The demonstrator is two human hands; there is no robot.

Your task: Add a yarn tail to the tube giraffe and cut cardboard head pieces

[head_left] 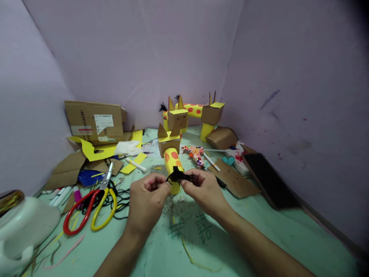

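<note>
A small bundle of black yarn [178, 174] lies between my two hands, at the near end of a yellow paper tube animal [172, 156] with orange-red spots. Pinched finger and thumb of my left hand [150, 196] grip the bundle's left side. My right hand [204, 190] pinches its strands from the right. The animal has a cardboard box head [168, 144] with pointed ears, facing away from me. Whether the yarn is fixed to the tube I cannot tell, since my fingers and the bundle cover that spot.
Red-and-yellow scissors [105, 192] lie open on black yarn at left, beside a white jug [29, 227]. Two similar spotted animals [177, 119] stand behind. A patterned glue gun [196, 154], cardboard piece [239, 181] and dark tablet [271, 181] are at right; a cardboard box [95, 121] stands back left.
</note>
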